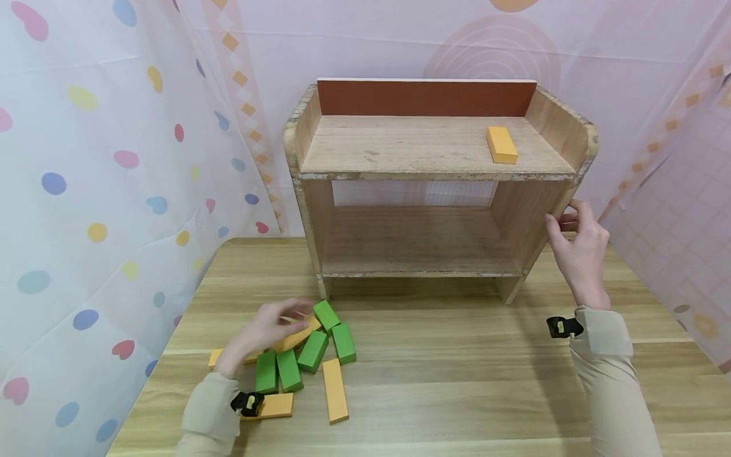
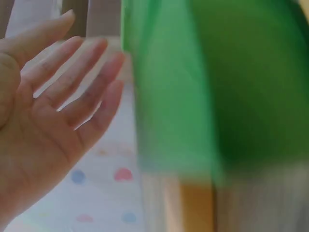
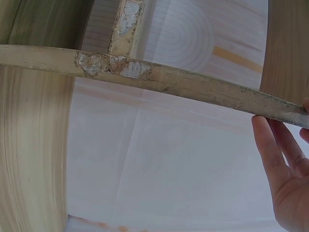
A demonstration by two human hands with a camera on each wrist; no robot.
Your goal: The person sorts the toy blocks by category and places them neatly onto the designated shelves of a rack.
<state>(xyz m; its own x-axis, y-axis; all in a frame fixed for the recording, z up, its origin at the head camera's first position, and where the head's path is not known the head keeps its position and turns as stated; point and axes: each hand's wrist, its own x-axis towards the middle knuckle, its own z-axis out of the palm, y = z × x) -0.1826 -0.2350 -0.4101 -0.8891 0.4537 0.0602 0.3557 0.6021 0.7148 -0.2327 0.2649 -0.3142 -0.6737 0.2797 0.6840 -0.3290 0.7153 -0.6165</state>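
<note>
A two-tier wooden shelf [image 1: 394,149] stands upright on the table. My right hand [image 1: 581,254] grips the edge of its right side panel; in the right wrist view the fingers [image 3: 270,150] press the outer side of that panel edge [image 3: 193,88]. My left hand [image 1: 267,327], fingers spread loosely and holding nothing, is over a loose group of green blocks [image 1: 313,351] and yellow blocks. In the left wrist view a blurred green block [image 2: 174,96] looms beside the bare palm [image 2: 48,130]. One yellow block [image 1: 501,146] lies on the upper shelf board, towards the right.
Flat yellow blocks lie around the green ones, such as a long yellow block [image 1: 335,391] nearest the front. The wood-grain table [image 1: 445,368] extends in front of the shelf. Patterned curtains [image 1: 131,209] hang at the left, back and right.
</note>
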